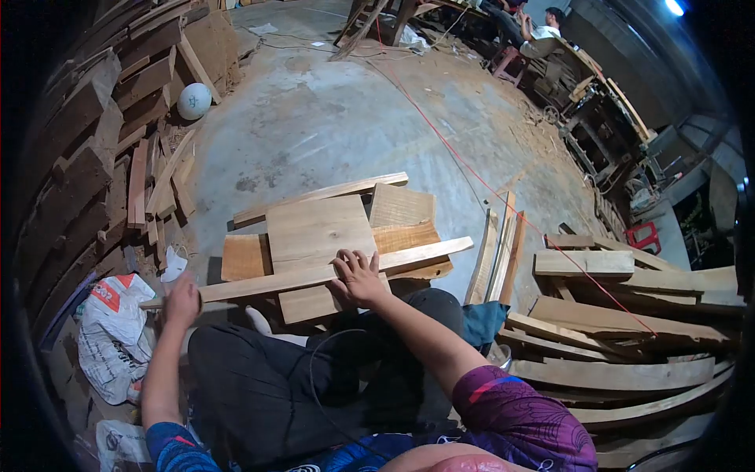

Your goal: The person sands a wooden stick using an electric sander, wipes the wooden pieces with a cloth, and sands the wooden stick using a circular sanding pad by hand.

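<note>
A long pale wooden strip (259, 287) lies slanted across a stack of boards in front of my lap. My left hand (183, 300) is closed round the strip near its left end; the fingertips are partly hidden. My right hand (359, 279) lies over the strip right of its middle, fingers spread, with the thumb on the near side. Under the strip is a wide flat board (318, 228). A smaller board piece (311, 305) shows on the near side, and a browner board (244, 258) sticks out at the left.
Another strip (314, 197) lies behind the stack. Several narrow lengths (499, 248) and a timber pile (629, 322) are at the right. A white sack (118, 338) sits at the left, below scrap wood and a ball (194, 101). A red line (448, 145) crosses the floor. People (543, 31) sit far back.
</note>
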A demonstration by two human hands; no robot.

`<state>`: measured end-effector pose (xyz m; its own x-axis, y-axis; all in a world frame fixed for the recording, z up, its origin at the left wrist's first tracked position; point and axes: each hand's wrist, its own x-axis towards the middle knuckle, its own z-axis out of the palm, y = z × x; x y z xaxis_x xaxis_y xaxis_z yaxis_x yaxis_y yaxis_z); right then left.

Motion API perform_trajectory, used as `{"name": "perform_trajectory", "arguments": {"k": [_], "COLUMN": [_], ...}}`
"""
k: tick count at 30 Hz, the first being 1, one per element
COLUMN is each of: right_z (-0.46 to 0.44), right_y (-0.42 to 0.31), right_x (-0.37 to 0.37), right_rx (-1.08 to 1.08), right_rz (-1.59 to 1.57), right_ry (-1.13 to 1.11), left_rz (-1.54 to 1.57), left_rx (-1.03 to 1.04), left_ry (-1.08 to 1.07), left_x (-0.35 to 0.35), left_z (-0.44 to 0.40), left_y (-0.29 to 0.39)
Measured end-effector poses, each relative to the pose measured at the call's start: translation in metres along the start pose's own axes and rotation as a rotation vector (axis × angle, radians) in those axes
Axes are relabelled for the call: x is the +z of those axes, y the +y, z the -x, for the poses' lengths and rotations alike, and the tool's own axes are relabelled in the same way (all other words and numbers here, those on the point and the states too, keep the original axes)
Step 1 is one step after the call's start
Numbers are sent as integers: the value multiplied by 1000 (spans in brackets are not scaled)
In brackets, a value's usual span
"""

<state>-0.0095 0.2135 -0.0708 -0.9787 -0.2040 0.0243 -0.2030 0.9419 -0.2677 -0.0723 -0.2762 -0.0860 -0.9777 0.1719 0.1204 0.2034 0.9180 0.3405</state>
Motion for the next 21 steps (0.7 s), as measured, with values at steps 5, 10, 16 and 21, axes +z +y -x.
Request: {"name": "perform_trajectory", "arguments": {"k": [5, 10, 16, 21], "right_z": [0, 0, 0, 2], "right_y": [0, -1, 5, 6], "right_x": [1, -7, 0, -6], "right_rx": [4, 17, -6, -19], "right_rz": [-5, -25, 17, -8], "right_ry": [20, -31, -37, -79], "left_rz": [17, 124, -94, 22], "left_rx": [483, 557, 287, 138], "left_ry": [-217, -269, 41, -21], "left_x": [1, 53, 61, 98], "left_z": [-35, -48, -38, -40], "left_y": [85, 172, 236, 264]}}
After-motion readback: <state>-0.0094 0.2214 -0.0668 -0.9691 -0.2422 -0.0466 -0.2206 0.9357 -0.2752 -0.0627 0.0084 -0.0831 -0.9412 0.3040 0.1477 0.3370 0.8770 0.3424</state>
